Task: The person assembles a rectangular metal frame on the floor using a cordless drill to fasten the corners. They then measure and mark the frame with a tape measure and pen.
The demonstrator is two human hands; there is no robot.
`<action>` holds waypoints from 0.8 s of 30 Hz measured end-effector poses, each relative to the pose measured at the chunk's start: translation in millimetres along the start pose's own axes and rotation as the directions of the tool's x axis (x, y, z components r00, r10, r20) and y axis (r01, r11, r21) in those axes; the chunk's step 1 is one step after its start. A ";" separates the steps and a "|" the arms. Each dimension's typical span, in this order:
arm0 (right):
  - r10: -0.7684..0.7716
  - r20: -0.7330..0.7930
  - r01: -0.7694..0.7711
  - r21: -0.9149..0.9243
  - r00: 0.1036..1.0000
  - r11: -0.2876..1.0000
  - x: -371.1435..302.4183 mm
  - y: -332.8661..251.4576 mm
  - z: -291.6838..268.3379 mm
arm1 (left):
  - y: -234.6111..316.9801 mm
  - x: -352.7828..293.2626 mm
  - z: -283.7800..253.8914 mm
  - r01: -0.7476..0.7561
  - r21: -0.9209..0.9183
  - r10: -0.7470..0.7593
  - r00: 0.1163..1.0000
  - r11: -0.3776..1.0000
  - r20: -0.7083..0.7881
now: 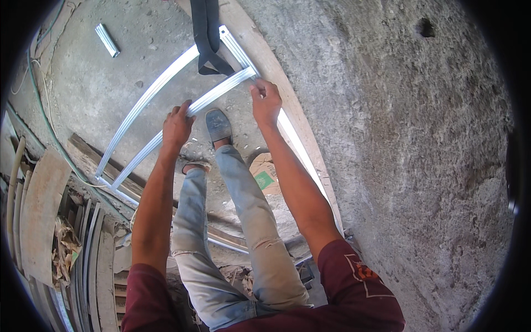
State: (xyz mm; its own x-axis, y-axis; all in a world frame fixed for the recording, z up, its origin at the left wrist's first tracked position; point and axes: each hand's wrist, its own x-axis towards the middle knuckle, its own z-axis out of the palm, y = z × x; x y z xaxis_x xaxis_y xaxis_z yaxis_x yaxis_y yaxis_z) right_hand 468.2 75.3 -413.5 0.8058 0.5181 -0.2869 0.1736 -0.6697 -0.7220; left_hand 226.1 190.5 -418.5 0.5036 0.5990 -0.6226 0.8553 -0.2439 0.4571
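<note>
Dusty concrete floor (99, 88) bears a short metal offcut (107, 40), aluminium frame (149, 97), perhaps cardboard scrap (265, 174)

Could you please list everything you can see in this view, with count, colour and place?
metal frame: one, silvery, standing on the concrete floor, both hands on its near bar
black strap: one, hanging over the frame's top corner
short metal piece: one, silvery, on the floor at upper left
concrete wall: one, grey and rough, along the right
wooden plank: one, pale, leaning along the wall's foot
cardboard box: one, brown with a green patch, on the floor by the right leg
stacked strips and boards: several, grey and brown, lower left
cable: one, green, along the left floor
left hand: gripping the bar
right hand: on the bar near the corner
</note>
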 end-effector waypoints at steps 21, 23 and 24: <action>-0.037 0.142 0.054 -0.114 0.989 0.992 5.1 4.1 -7.5 | -4.9 -2.3 19.2 0.026 0.059 -0.017 0.989 0.998 -0.147; -0.020 0.154 0.040 -0.130 0.988 0.991 6.3 4.2 -6.6 | -4.2 -2.8 18.6 0.029 0.043 -0.023 0.989 0.999 -0.145; 0.001 0.166 0.023 -0.143 0.986 0.990 9.9 1.4 -5.5 | -5.1 0.7 17.4 0.035 0.042 -0.028 0.988 0.999 -0.149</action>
State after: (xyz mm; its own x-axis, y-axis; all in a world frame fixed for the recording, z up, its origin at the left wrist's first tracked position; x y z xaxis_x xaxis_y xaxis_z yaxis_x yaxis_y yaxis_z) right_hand 479.6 76.6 -413.8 0.7011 0.5982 -0.3881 0.2708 -0.7269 -0.6311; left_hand 224.2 178.9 -432.3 0.4556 0.7126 -0.5334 0.8766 -0.2549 0.4083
